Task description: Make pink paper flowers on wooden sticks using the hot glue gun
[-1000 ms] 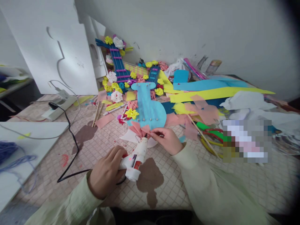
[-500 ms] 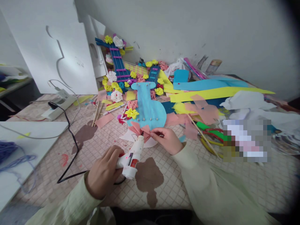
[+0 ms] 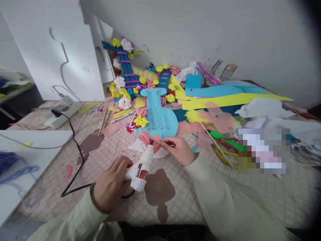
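My left hand [image 3: 112, 184] is wrapped round the handle of a white glue gun [image 3: 138, 174]. The gun's nozzle points up and away, up against a folded pink crepe paper piece [image 3: 155, 143]. My right hand [image 3: 179, 149] pinches the right edge of that pink paper between thumb and fingers. Just beyond lies a light-blue guitar-shaped cutout [image 3: 157, 112] with strings and small pegs. A yellow paper flower [image 3: 141, 122] sits on its left side. White paper [image 3: 162, 154] shows under the pink piece. Whether the nozzle touches the paper I cannot tell.
A black cord [image 3: 72, 180] runs from the gun to a power strip [image 3: 62, 112] at left. Dark-blue paper guitars [image 3: 127, 72] with flowers stand behind. Crepe strips [image 3: 225, 100], scissors [image 3: 225, 157] and a wooden stick [image 3: 218, 144] lie right. White board [image 3: 50, 140] is at left.
Almost nothing differs. The glue gun has shifted very slightly upward at its nozzle; both hands stay in place.
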`<state>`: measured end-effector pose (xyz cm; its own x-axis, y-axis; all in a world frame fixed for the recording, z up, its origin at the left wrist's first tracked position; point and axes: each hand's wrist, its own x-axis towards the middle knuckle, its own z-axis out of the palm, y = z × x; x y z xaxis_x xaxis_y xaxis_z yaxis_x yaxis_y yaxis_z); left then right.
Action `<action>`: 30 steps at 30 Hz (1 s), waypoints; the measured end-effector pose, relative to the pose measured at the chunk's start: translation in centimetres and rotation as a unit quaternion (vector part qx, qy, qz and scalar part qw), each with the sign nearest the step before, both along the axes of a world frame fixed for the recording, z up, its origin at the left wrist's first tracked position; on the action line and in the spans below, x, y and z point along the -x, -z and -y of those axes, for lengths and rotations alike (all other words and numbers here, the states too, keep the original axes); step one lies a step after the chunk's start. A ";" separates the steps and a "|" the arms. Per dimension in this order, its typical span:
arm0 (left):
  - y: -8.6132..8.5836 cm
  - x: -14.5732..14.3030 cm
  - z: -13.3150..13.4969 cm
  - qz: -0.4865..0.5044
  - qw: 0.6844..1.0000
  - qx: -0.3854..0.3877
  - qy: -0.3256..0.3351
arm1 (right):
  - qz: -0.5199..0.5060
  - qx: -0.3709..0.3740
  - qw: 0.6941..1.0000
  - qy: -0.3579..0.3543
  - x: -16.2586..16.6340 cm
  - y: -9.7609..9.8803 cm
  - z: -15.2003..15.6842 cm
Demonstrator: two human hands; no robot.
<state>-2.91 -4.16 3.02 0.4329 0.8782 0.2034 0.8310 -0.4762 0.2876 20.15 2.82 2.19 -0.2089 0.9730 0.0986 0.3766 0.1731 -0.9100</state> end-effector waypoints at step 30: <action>-0.6 0.1 0.1 0.019 0.999 0.001 0.029 | 0.022 -0.032 0.999 0.013 0.0 0.4 0.0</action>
<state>-3.03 -4.26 3.63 0.4757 0.8520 0.2188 0.7903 -0.5232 0.3190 20.12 2.77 1.81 -0.1891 0.9703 0.1510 0.4216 0.2192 -0.8799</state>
